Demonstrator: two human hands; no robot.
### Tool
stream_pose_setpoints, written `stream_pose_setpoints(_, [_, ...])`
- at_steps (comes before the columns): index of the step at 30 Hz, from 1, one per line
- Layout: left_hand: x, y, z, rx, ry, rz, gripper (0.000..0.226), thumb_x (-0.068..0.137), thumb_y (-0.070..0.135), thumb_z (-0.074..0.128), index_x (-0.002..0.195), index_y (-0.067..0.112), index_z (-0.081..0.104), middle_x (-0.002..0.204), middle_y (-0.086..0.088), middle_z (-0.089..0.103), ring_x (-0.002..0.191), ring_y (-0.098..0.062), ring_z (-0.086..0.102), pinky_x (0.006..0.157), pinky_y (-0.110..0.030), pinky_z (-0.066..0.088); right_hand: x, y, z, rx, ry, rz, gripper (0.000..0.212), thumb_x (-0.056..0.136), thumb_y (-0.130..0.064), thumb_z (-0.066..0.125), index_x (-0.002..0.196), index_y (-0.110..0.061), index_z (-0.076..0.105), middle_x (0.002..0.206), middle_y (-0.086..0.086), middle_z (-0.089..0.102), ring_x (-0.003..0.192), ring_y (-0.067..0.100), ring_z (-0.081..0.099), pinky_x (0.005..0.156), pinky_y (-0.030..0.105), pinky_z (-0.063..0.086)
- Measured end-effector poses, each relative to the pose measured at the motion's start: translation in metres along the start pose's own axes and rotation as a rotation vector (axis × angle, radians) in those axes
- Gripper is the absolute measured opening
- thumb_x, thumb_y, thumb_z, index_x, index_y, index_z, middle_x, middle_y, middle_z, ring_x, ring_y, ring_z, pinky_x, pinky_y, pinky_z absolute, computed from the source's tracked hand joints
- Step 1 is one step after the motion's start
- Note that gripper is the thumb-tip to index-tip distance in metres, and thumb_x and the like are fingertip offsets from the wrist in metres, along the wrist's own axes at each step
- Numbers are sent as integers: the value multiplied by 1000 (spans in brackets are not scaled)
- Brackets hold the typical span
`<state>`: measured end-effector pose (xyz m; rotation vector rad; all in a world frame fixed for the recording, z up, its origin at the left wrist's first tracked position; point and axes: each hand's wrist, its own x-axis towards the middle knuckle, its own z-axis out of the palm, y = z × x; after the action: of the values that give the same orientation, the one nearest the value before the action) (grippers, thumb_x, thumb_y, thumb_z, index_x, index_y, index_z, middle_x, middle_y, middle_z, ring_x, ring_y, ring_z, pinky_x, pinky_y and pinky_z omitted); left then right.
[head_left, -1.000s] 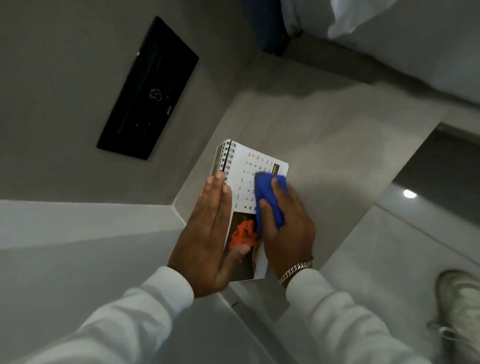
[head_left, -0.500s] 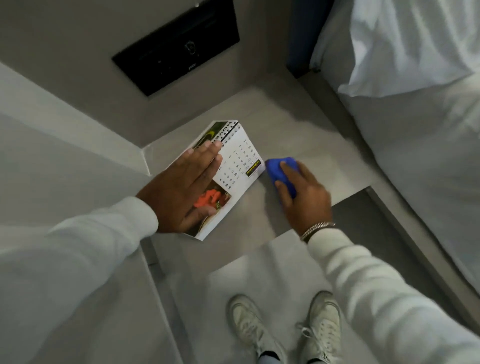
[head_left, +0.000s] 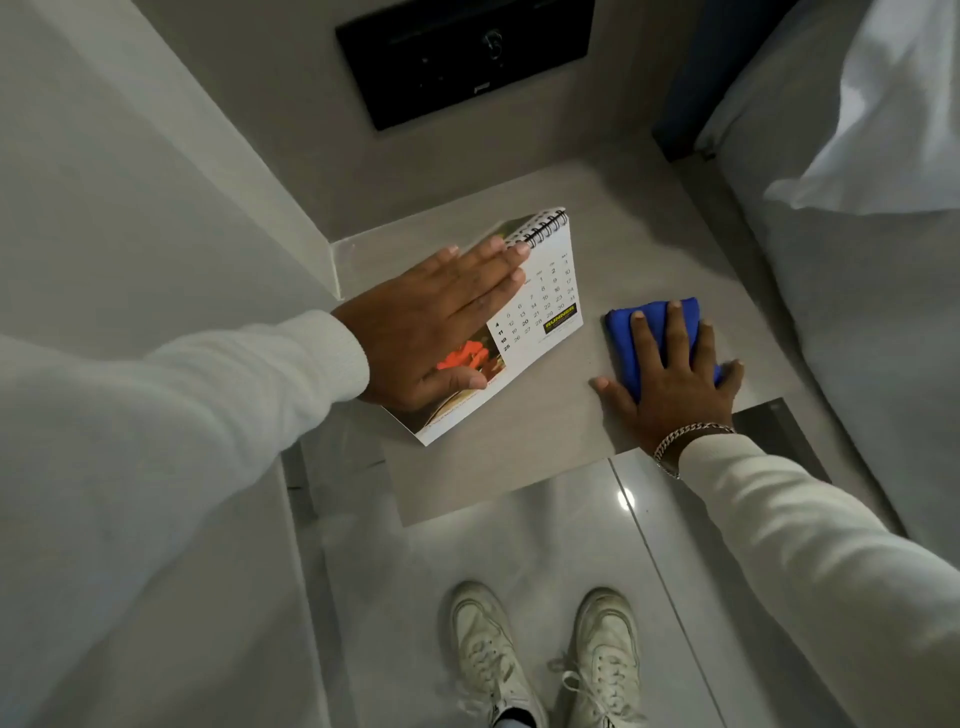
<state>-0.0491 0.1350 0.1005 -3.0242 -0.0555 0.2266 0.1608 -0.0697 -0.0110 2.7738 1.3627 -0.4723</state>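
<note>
A spiral-bound desk calendar (head_left: 543, 306) with a date grid and an orange picture sits on the grey bedside shelf (head_left: 519, 441). My left hand (head_left: 436, 322) lies on it with the fingers straight along its left side and the thumb across the picture. To its right a folded blue cloth (head_left: 654, 332) lies flat on the shelf. My right hand (head_left: 670, 379) presses down on the cloth with spread, straight fingers.
A black wall panel (head_left: 467, 57) is set in the wall behind the shelf. A bed with white bedding (head_left: 872, 156) runs along the right. A grey wall (head_left: 130, 208) closes the left side. My white shoes (head_left: 545, 660) stand on the glossy tiled floor below.
The blue cloth has left the calendar page and moved right onto the shelf under my right hand. My left hand stays on the calendar. The camera has swung down and my shoes have come into view.
</note>
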Motion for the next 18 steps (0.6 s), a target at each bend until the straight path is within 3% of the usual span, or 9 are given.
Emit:
stream_pose_setpoints(3, [-5, 9, -8, -106, 34, -55, 81, 96, 60, 30, 157, 7, 15, 167, -14, 12, 156, -32, 11, 124, -52, 20, 3, -4, -19, 21, -82, 27, 85, 77, -81, 23, 146, -35, 7, 161, 3, 3, 146, 39, 3, 109, 72, 9])
stream_pose_setpoints(5, [-12, 25, -6, -312, 164, -228, 75, 96, 54, 36, 156, 10, 22, 167, -11, 16, 157, -30, 7, 126, -51, 14, 2, -13, -27, 110, -123, -16, 81, 80, -75, 32, 147, -34, 9, 161, 0, 4, 147, 34, 2, 111, 69, 11])
stream_pose_setpoints(7, [-27, 45, -10, -655, 434, -622, 66, 94, 42, 46, 151, 10, 34, 165, -9, 23, 157, -28, 6, 127, -46, 12, 4, -31, -49, 226, -121, -157, 78, 86, -60, 46, 148, -31, 8, 161, -1, 5, 148, 30, 5, 115, 60, 16])
stream_pose_setpoints(9, [-37, 67, -12, -1012, 683, -1095, 60, 95, 36, 50, 149, 13, 39, 164, -5, 28, 156, -20, 11, 125, -28, 13, 14, -48, -75, 446, -49, -252, 75, 87, -33, 60, 148, -25, 16, 159, 3, 20, 144, 27, 21, 115, 44, 25])
stream_pose_setpoints(11, [-42, 87, -12, -1315, 868, -1444, 53, 100, 31, 51, 149, 13, 39, 160, -3, 35, 148, -13, 31, 113, -8, 26, 25, -66, -93, 665, 34, -235, 73, 83, -9, 61, 145, -24, 25, 150, 2, 38, 129, 18, 42, 101, 25, 41])
stream_pose_setpoints(12, [-42, 96, -9, -1425, 925, -1536, 49, 102, 26, 49, 148, 11, 40, 154, -2, 41, 137, -7, 42, 98, 4, 32, 30, -74, -100, 765, 39, -196, 72, 83, -2, 58, 144, -25, 28, 145, -1, 43, 120, 13, 45, 89, 14, 46])
stream_pose_setpoints(14, [-39, 110, 0, -1541, 973, -1595, 33, 104, 22, 44, 134, 11, 52, 129, 8, 59, 107, 14, 56, 72, 11, 34, 41, -82, -108, 952, 5, -133, 67, 82, 8, 48, 141, -21, 35, 139, 2, 49, 116, 15, 51, 76, 6, 48])
stream_pose_setpoints(16, [-33, 117, 7, -1646, 1016, -1568, 24, 106, 25, 37, 107, 24, 61, 95, 24, 69, 77, 26, 59, 63, 7, 38, 50, -85, -110, 1042, 0, -109, 62, 80, 15, 39, 136, -12, 44, 135, 11, 55, 118, 25, 56, 89, 21, 50])
stream_pose_setpoints(18, [-28, 111, 6, -1741, 1031, -1553, 32, 107, 32, 32, 93, 32, 60, 73, 30, 72, 69, 24, 62, 59, 3, 42, 53, -83, -107, 1053, 5, -103, 60, 79, 20, 35, 132, -5, 48, 129, 10, 57, 117, 26, 58, 94, 23, 48])
